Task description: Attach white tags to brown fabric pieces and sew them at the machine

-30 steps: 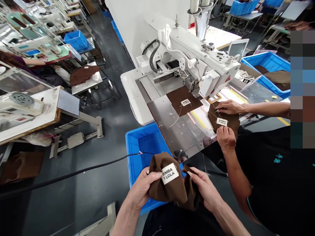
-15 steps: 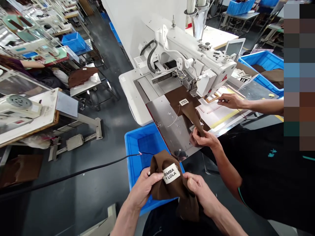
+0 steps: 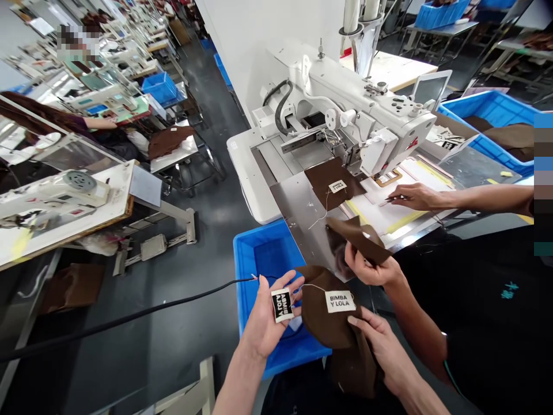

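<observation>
A white sewing machine (image 3: 345, 92) filled the upper centre of the frame. Toward the right edge, a co-worker in black (image 3: 492, 323) held a folded brown piece (image 3: 360, 237) in one hand and something slim and dark in the other, too small to name. Beneath the machine's head spread a metal worktop (image 3: 298, 213), where another brown panel (image 3: 317, 176) lay flat, its own label facing up.

A blue bin (image 3: 298, 354) stood at lower centre, just below the worktop's corner, probably placed there for easy reach.

In front of the bin hung the brown cloth (image 3: 322, 323), its lower end drooping toward the wearer's lap. The right hand (image 3: 382, 346), right of lower centre, had its grip closed on the cloth's edge, thumb just below the white label (image 3: 340, 301), seemingly to turn the lettering upward.

The left hand (image 3: 265, 325), left of lower centre, was palm up with its grip spread wide; a black label (image 3: 283, 305) lay loose across it, lettering reversed, perhaps rested there for viewing. Whether its fingertips touched the cloth could not be told.

A pale thread (image 3: 313, 286) ran from the white label toward those fingers.
</observation>
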Available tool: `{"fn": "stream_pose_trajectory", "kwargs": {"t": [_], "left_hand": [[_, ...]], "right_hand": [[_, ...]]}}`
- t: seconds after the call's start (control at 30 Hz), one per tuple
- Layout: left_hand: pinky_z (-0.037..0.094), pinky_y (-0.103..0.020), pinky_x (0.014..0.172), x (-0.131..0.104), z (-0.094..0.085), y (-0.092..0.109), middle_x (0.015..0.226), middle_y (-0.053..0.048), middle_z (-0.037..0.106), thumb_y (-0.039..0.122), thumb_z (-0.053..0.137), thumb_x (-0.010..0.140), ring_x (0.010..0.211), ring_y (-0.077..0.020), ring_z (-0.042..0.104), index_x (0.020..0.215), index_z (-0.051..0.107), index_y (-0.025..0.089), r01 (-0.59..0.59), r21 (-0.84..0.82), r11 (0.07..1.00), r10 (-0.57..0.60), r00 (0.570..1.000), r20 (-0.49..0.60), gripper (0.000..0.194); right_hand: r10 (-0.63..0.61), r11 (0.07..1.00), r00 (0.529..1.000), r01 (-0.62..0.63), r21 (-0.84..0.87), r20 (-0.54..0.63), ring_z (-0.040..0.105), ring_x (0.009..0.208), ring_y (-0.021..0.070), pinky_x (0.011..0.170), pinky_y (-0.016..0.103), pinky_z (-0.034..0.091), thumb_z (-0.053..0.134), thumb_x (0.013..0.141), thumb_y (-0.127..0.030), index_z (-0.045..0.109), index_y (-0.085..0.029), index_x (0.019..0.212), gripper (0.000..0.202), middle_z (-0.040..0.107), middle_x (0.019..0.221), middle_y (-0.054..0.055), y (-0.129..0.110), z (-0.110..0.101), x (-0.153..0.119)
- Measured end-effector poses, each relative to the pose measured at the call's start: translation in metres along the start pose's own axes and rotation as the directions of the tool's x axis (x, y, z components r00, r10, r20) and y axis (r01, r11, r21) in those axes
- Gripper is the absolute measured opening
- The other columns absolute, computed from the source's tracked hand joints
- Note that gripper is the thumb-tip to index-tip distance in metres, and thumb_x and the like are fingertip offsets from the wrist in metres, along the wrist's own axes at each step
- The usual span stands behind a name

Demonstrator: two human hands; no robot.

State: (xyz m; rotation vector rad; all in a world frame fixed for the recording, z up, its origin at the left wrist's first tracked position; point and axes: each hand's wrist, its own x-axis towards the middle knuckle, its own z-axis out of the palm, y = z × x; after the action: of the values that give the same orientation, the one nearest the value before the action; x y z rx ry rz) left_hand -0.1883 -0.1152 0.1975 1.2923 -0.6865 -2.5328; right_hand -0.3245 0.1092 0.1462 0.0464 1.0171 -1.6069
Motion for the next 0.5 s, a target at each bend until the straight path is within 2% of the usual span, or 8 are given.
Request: {"fn": "stream_pose_trajectory", "kwargs": {"t": [0.17, 0.23, 0.27, 0.33, 0.4, 0.5], "left_hand": [[0.059, -0.038, 0.086, -0.0025, 0.0045, 0.0015, 0.153, -0.018, 0.052, 0.079, 0.034, 0.098, 0.130, -0.0323, 0.059, 0.146, 0.056, 0.014, -0.007, -0.043, 0.999, 0.010, 0.998, 0.057, 0.084], [0.059, -0.037, 0.087, -0.0020, 0.0041, 0.0010, 0.153, -0.019, 0.052, 0.072, 0.036, 0.102, 0.132, -0.0319, 0.058, 0.148, 0.054, 0.014, -0.010, -0.026, 1.000, 0.012, 0.998, 0.058, 0.076], [0.058, -0.036, 0.088, -0.0016, 0.0037, 0.0007, 0.153, -0.018, 0.053, 0.064, 0.042, 0.105, 0.132, -0.0307, 0.058, 0.149, 0.053, 0.014, -0.013, -0.008, 1.000, 0.013, 0.999, 0.049, 0.067], [0.058, -0.035, 0.091, -0.0007, 0.0025, -0.0001, 0.149, -0.019, 0.057, 0.042, 0.056, 0.105, 0.128, -0.0281, 0.061, 0.149, 0.052, 0.014, -0.017, 0.050, 0.999, 0.016, 1.000, 0.010, 0.052], [0.058, -0.035, 0.089, 0.0007, 0.0008, -0.0018, 0.143, -0.020, 0.061, 0.026, 0.063, 0.100, 0.116, -0.0253, 0.067, 0.147, 0.052, 0.013, -0.013, 0.127, 0.992, 0.019, 0.999, -0.048, 0.049], [0.059, -0.033, 0.075, 0.0041, -0.0023, -0.0069, 0.128, -0.020, 0.069, 0.033, 0.064, 0.100, 0.092, -0.0206, 0.071, 0.140, 0.054, 0.012, -0.024, 0.249, 0.968, 0.055, 0.991, -0.119, 0.046]], "right_hand": [[0.004, 0.999, 1.000, -0.005, 0.049, 0.019, 0.058, 0.114, 0.0306, 0.085, 0.029, 0.051, 0.088, 0.102, -0.041, 0.074, -0.023, 0.132, 0.037, 0.063, 0.122, 0.006, 0.0037, -0.0055, -0.0019], [0.007, 0.999, 0.999, -0.009, 0.051, 0.032, 0.058, 0.114, 0.0310, 0.085, 0.031, 0.051, 0.086, 0.104, -0.041, 0.073, -0.024, 0.134, 0.037, 0.063, 0.122, 0.006, 0.0039, -0.0044, -0.0016], [0.010, 0.999, 0.999, -0.011, 0.046, 0.033, 0.058, 0.113, 0.0311, 0.086, 0.031, 0.051, 0.086, 0.104, -0.041, 0.073, -0.024, 0.134, 0.038, 0.063, 0.122, 0.006, 0.0039, -0.0038, -0.0015], [0.011, 0.999, 0.999, -0.012, 0.031, 0.030, 0.058, 0.112, 0.0310, 0.086, 0.031, 0.051, 0.086, 0.103, -0.043, 0.073, -0.024, 0.134, 0.038, 0.063, 0.120, 0.006, 0.0041, -0.0031, -0.0014], [0.016, 1.000, 1.000, -0.016, 0.008, 0.021, 0.059, 0.109, 0.0310, 0.086, 0.031, 0.050, 0.085, 0.103, -0.045, 0.073, -0.024, 0.132, 0.038, 0.064, 0.118, 0.006, 0.0046, -0.0034, -0.0014], [-0.004, 0.993, 1.000, 0.002, -0.118, -0.019, 0.058, 0.104, 0.0310, 0.085, 0.032, 0.048, 0.081, 0.102, -0.049, 0.073, -0.023, 0.127, 0.037, 0.065, 0.109, 0.005, 0.0057, -0.0048, -0.0010]]}}
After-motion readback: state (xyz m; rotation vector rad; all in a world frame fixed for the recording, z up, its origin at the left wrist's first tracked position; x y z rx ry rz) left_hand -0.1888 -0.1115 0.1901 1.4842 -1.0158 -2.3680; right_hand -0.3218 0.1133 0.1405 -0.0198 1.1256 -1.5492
